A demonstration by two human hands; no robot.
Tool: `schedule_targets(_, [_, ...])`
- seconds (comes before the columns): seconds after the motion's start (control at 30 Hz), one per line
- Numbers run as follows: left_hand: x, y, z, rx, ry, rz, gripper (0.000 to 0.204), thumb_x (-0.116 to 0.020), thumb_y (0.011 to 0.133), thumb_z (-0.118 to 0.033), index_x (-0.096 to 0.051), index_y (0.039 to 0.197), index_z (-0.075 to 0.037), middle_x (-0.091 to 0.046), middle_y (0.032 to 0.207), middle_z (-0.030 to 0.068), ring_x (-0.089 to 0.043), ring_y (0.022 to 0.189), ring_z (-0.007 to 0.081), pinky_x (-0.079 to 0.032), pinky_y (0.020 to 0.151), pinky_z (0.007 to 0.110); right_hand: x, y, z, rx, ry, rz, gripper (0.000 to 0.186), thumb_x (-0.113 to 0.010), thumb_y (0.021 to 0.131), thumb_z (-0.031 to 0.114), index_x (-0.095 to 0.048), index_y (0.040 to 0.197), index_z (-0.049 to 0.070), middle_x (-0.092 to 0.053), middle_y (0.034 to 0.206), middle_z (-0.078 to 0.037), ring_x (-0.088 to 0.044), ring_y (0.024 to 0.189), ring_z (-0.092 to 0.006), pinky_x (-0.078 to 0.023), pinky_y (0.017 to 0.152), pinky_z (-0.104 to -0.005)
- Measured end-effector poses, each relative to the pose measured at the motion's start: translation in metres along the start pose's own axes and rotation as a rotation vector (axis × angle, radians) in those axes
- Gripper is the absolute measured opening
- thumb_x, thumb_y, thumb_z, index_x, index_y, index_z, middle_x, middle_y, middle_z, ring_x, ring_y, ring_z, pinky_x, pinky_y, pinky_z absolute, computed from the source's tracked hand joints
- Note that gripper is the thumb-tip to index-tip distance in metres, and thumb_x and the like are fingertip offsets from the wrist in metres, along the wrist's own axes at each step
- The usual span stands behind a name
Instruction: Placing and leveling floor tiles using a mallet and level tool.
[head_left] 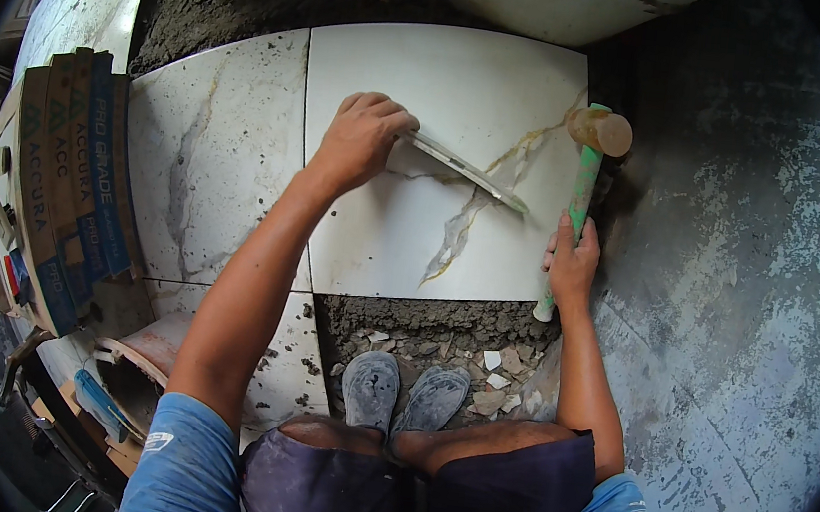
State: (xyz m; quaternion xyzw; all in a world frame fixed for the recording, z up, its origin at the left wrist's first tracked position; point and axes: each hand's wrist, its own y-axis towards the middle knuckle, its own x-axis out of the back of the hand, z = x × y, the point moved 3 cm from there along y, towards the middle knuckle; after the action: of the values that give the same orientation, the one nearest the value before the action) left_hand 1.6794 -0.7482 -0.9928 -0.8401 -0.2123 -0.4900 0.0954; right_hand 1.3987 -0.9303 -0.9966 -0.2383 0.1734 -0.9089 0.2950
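Note:
My left hand [368,137] is closed around one end of a spirit level [464,170], a slim light bar with a greenish tip. The level slants across a large white tile [428,88] with grey and gold veins; I cannot tell whether its whole length touches the surface. By the tile's right edge, my right hand [572,258] grips a mallet [586,175] low on its worn green handle. The mallet's pale round head [600,132] is at the far end, over the tile's right border. My fingers partly hide the handle.
Another veined tile [212,145] adjoins on the left, with mortar crumbs on it. Stacked tile boxes [79,171] stand farther left. Before my shoes [371,387] lie mortar and broken chips [492,375]. A pale rounded container [547,1] stands behind; worn grey floor [726,289] spreads right.

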Motion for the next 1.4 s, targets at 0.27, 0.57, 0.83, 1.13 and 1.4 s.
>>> schedule_targets(0.27, [0.001, 0.026, 0.008, -0.075, -0.057, 0.089, 0.020, -0.062, 0.080, 0.001, -0.068, 0.097, -0.006, -0.068, 0.102, 0.0096, -0.060, 0.105, 0.0298, -0.045, 0.095, 0.041, 0.004, 0.000, -0.002, 0.005, 0.007, -0.006, 0.032, -0.059, 0.098, 0.037, -0.048, 0.091, 0.007, -0.045, 0.061, 0.003, -0.043, 0.045, -0.0066, -0.036, 0.040, -0.0244])
schedule_targets(0.57, [0.011, 0.013, 0.008, 0.107, -0.107, 0.044, 0.062, -0.070, 0.077, 0.001, -0.053, 0.134, -0.015, -0.051, 0.136, 0.0147, -0.045, 0.128, 0.0339, -0.039, 0.110, 0.042, 0.004, 0.002, -0.004, -0.006, -0.008, -0.010, 0.033, -0.060, 0.097, 0.037, -0.048, 0.091, 0.007, -0.046, 0.061, 0.002, -0.044, 0.045, -0.0068, -0.036, 0.040, -0.0242])
schedule_targets(0.83, [0.017, -0.035, 0.067, 0.316, -0.039, -0.264, 0.057, -0.072, 0.081, -0.016, -0.054, 0.135, -0.016, -0.049, 0.138, 0.0175, -0.042, 0.131, 0.0351, -0.033, 0.112, 0.047, 0.010, 0.003, -0.006, 0.062, -0.182, -0.072, 0.034, -0.060, 0.097, 0.036, -0.052, 0.094, 0.003, -0.051, 0.064, -0.003, -0.050, 0.051, -0.0138, -0.043, 0.048, -0.0307])
schedule_targets(1.13, [0.007, -0.078, 0.093, 0.404, 0.536, -0.156, 0.048, -0.045, 0.098, -0.048, -0.048, 0.143, -0.029, -0.037, 0.154, 0.0074, -0.027, 0.144, 0.0296, -0.018, 0.118, 0.048, 0.016, 0.003, 0.013, 0.345, -0.629, -0.260, 0.039, -0.062, 0.094, 0.031, -0.060, 0.120, 0.002, -0.068, 0.104, -0.023, -0.065, 0.095, -0.0413, -0.051, 0.082, -0.0431])
schedule_targets(1.4, [0.007, -0.078, 0.092, 0.418, 0.569, -0.121, 0.048, -0.036, 0.100, -0.050, -0.045, 0.144, -0.034, -0.035, 0.155, 0.0064, -0.026, 0.144, 0.0281, -0.013, 0.119, 0.048, 0.012, 0.009, 0.012, 0.355, -0.802, -0.233, 0.042, -0.066, 0.091, 0.030, -0.060, 0.121, 0.003, -0.066, 0.110, -0.023, -0.063, 0.100, -0.0415, -0.050, 0.085, -0.0449])
